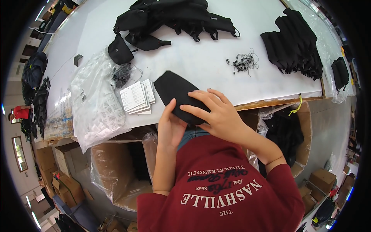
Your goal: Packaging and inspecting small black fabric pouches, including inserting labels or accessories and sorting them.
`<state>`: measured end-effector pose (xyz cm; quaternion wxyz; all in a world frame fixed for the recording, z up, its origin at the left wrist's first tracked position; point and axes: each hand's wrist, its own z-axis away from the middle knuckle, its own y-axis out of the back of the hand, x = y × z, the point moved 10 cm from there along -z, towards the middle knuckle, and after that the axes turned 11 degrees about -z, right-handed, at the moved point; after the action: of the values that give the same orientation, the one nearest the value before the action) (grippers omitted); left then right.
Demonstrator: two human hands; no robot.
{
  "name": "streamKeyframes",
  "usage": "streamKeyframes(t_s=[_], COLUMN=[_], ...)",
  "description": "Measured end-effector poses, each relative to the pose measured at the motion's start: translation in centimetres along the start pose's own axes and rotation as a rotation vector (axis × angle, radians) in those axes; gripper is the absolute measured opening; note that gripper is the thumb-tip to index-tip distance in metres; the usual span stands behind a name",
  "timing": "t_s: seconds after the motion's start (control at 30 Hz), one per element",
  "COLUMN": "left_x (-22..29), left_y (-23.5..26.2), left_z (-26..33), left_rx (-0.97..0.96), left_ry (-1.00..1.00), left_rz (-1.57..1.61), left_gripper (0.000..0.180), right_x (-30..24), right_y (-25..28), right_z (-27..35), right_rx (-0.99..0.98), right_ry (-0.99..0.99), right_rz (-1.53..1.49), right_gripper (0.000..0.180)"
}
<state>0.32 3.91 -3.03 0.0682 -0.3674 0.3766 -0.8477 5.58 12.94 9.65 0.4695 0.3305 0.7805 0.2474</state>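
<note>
Both hands hold a flat black fabric piece (178,96) at the table's near edge — the left hand (169,125) grips its lower end from beneath, thumb up on the cloth; the right hand (216,112) lies on top, fingers spread and pressing. White rectangular cards (136,97) sit just left of it, beside clear plastic bags (96,106). Open cardboard boxes (116,166) lined with plastic stand below the edge. Bare white table (201,58) lies beyond — black fabric piles (174,17) farther back.
</note>
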Motion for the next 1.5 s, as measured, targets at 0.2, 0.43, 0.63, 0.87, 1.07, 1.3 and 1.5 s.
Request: streamKeyframes(t_s=[0.2, 0.43, 0.63, 0.87, 1.07, 1.3, 1.5], left_x=[5.7, 8.0, 9.2, 8.5, 16.8, 16.8, 16.0], left_y=[3.6, -0.3, 0.5, -0.1, 10.9, 16.7, 17.1], left_z=[1.2, 2.3, 2.6, 0.2, 1.0, -0.6, -3.2], left_rx=[0.205, -0.231, -0.011, -0.046, 0.741, 0.96, 0.93], left_ry=[-0.47, -0.495, -0.753, -0.686, -0.752, -0.513, -0.453], left_rz=[-0.984, -1.107, -1.099, -0.994, -1.736, -2.057, -2.053], left_gripper=[0.052, 0.047, 0.03, 0.038, 0.046, 0.074, 0.077], right_x=[4.5, 5.3, 6.6, 10.2, 16.8, 25.9, 32.9], right_y=[1.8, 3.0, 3.6, 12.0, 36.6, 45.0, 39.8], right_z=[0.2, 0.4, 0.8, 1.9, 8.6, 11.4, 12.7], right_rx=[-0.007, -0.095, -0.235, 0.027, 1.065, 0.971, 0.6], right_ry=[-0.267, -0.313, -0.416, -0.386, -0.164, -0.552, -0.84], right_rz=[-0.561, -0.83, -0.706, -0.591, -0.19, 0.744, 0.723], right_gripper=[0.05, 0.037, 0.027, 0.029, 0.043, 0.043, 0.046])
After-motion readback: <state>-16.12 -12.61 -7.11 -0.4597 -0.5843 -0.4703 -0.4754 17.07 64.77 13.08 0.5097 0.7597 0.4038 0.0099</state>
